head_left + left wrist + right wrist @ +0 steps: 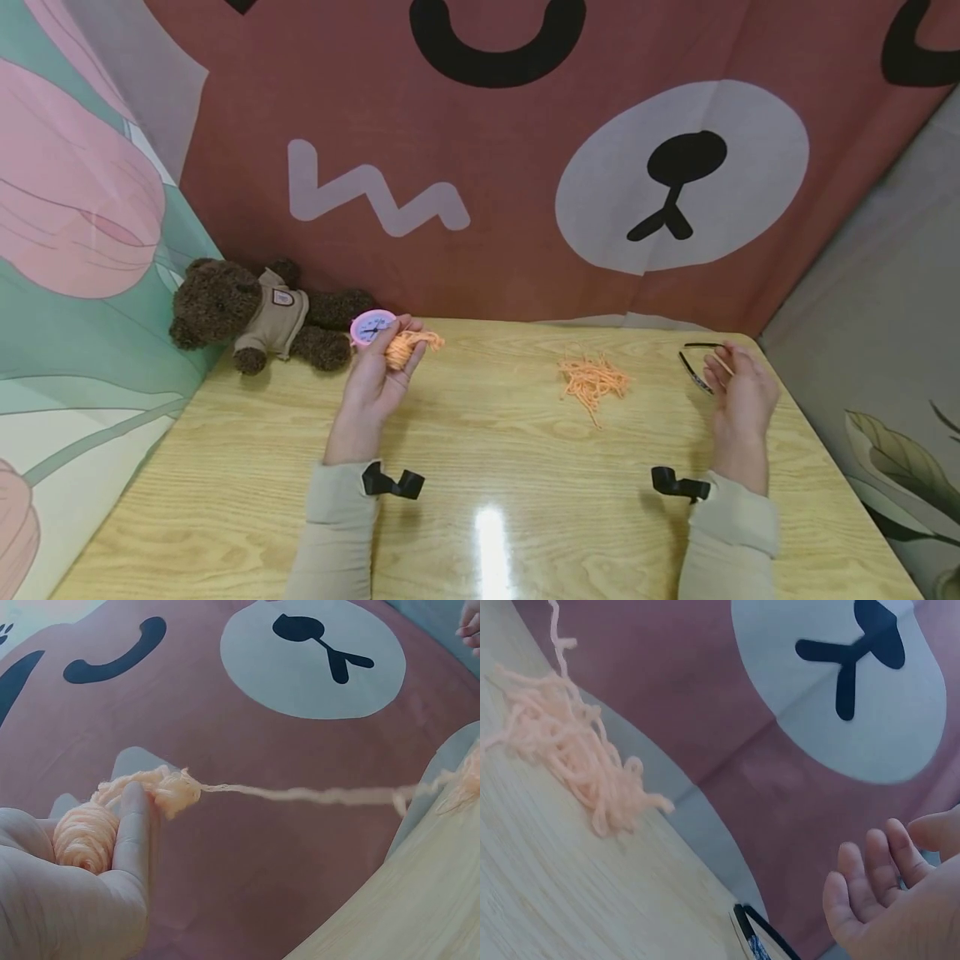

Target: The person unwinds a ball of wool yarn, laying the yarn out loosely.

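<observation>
The left hand [375,379] grips a wound ball of orange yarn [399,352] near the pink clock [365,327]. A strand [300,795] extends to the loose yarn pile [592,379] on the wooden table [510,458]. The right hand [744,396], fingers loosely bent and slightly apart, is near what appear to be black-framed eyeglasses [744,923].

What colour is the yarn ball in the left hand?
Light orange; the yarn ball shows best in the left wrist view.

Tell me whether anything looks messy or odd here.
Yes: the loose orange yarn lies in a tangled heap on the pale wooden table, unlike the rounded, wound orange yarn ball in the person's left hand.
</observation>
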A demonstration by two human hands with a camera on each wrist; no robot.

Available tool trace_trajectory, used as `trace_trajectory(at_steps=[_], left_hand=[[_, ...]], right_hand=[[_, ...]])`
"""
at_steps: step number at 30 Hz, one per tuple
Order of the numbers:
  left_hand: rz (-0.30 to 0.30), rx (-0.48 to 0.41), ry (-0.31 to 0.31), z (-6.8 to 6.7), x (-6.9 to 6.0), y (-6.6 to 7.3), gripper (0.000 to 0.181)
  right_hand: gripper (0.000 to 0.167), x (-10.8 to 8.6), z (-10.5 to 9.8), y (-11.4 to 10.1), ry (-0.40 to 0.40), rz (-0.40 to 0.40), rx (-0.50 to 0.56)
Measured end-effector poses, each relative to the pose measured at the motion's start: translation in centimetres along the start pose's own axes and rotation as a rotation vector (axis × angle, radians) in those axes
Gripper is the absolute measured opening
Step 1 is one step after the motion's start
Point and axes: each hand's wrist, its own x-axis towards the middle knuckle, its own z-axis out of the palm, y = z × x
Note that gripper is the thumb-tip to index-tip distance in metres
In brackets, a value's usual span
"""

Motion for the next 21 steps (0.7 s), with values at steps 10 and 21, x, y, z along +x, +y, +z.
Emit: trace_trajectory(at_steps=[10,21], left_hand=[[-0.034,0.064,-0.039,1.1,0.0,-1.7,0.020],[-0.075,0.166,-0.065,2.6,0.0,-4.4,0.019]], right_hand=[[0.025,-4.1,7.4,5.8,-0.446,-0.132,-0.380],[0.048,-11.3,12.3,12.6,-1.019,-0.205,-0.819]])
